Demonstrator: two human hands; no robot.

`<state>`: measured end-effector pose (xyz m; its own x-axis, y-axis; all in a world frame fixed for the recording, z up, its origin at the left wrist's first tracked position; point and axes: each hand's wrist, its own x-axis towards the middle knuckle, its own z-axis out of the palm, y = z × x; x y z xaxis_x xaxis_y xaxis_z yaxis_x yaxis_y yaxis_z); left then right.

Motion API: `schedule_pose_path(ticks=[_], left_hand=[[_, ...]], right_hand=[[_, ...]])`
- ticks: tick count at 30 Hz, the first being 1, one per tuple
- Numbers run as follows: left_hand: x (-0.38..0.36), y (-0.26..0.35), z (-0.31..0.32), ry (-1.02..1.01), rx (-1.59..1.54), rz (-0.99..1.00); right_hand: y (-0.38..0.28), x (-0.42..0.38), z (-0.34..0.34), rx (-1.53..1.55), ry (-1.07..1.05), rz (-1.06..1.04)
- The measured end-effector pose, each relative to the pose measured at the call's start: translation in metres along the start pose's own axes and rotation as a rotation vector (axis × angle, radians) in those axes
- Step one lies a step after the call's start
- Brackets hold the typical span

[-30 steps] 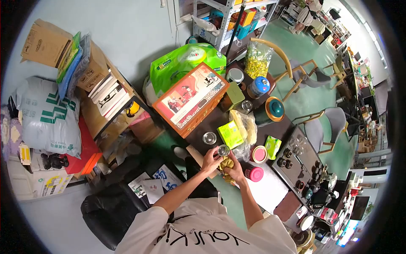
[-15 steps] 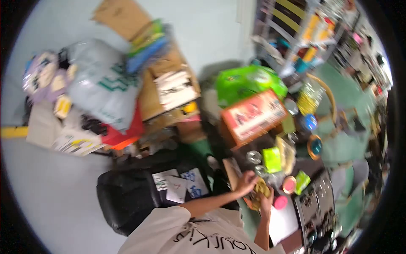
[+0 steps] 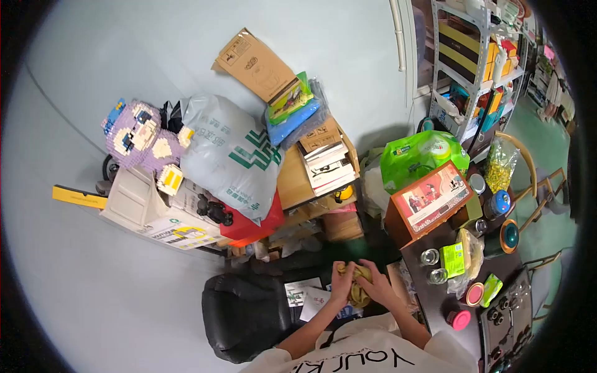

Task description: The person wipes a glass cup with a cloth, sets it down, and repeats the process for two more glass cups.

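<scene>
My left hand [image 3: 342,286] and my right hand [image 3: 377,290] are close together in front of my body, near the table's left edge. Both have their fingers closed around a crumpled yellow-brown cloth-like thing [image 3: 359,297]. It bulges out between and above the fingers; its exact kind cannot be made out. Below it lie white printed papers [image 3: 314,304] beside a black leather chair [image 3: 245,317].
On the dark table [image 3: 429,298] to the right stand two glass jars [image 3: 433,266], a green packet [image 3: 453,259], a pink lid [image 3: 460,320] and a red picture box [image 3: 432,202]. A stuffed grey plastic bag [image 3: 230,152] and a block-built figure [image 3: 144,138] lie at the left.
My hands have moved left, away from the table's top and over the chair side, with the yellow-brown thing held between them. The view has turned, so the surroundings sit further right.
</scene>
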<state>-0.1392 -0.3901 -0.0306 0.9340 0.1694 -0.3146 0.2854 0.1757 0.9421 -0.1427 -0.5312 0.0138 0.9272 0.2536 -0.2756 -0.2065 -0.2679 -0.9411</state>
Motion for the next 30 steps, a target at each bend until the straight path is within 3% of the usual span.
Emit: schedule_pose_path(ticks=[1, 3, 5, 6, 8, 9, 10, 11, 12, 14, 15, 17, 18, 19, 20, 24, 30], left_hand=[[0.004, 0.018, -0.007, 0.105, -0.211, -0.13], [0.034, 0.025, -0.037, 0.1, -0.171, -0.158], [0.06, 0.043, -0.058, 0.025, 0.085, -0.02], [0.071, 0.057, -0.054, 0.084, 0.183, 0.165], [0.106, 0.089, -0.058, 0.112, 0.285, 0.223], [0.164, 0.058, -0.102, 0.004, 0.241, 0.167], [0.172, 0.084, -0.091, 0.219, -0.011, 0.1], [0.202, 0.096, -0.096, 0.348, 0.096, 0.099], [0.235, 0.094, -0.103, 0.41, 0.166, 0.241], [0.306, 0.079, -0.132, 0.406, 0.41, 0.383], [0.344, 0.062, -0.146, 0.415, 0.408, 0.375], [0.408, 0.041, -0.165, 0.695, 0.884, 0.221], [0.412, 0.062, -0.16, 0.701, 0.875, 0.221], [0.405, 0.096, -0.148, 0.592, 1.062, 0.077], [0.406, 0.117, -0.136, 0.469, 1.239, -0.071], [0.435, 0.098, -0.109, 0.436, 1.096, -0.047], [0.444, 0.07, -0.093, 0.405, 0.892, -0.008]], right_hand=[[0.002, 0.017, 0.009, 0.011, 0.001, -0.008], [0.0, 0.052, 0.025, 0.177, -0.176, -0.111], [-0.015, 0.074, 0.034, 0.212, -0.192, -0.131], [-0.013, 0.089, 0.042, 0.348, -0.138, -0.186], [-0.015, 0.118, 0.04, 0.452, -0.068, -0.264], [-0.023, 0.128, 0.034, 0.437, -0.078, -0.258], [-0.032, 0.136, 0.027, 0.497, -0.072, -0.159], [-0.04, 0.144, 0.019, 0.559, -0.065, -0.059], [-0.045, 0.149, 0.011, 0.522, -0.08, -0.061], [-0.039, 0.16, 0.003, 0.478, -0.113, -0.075], [-0.033, 0.163, 0.0, 0.441, -0.133, -0.098], [-0.025, 0.161, -0.006, 0.484, -0.159, -0.015], [-0.021, 0.158, -0.01, 0.524, -0.176, 0.062], [-0.016, 0.155, -0.016, 0.452, -0.196, 0.017], [-0.013, 0.149, -0.02, 0.511, -0.221, 0.098], [-0.008, 0.137, -0.034, 0.549, -0.236, 0.303], [0.004, 0.144, -0.044, 0.538, -0.192, 0.41]])
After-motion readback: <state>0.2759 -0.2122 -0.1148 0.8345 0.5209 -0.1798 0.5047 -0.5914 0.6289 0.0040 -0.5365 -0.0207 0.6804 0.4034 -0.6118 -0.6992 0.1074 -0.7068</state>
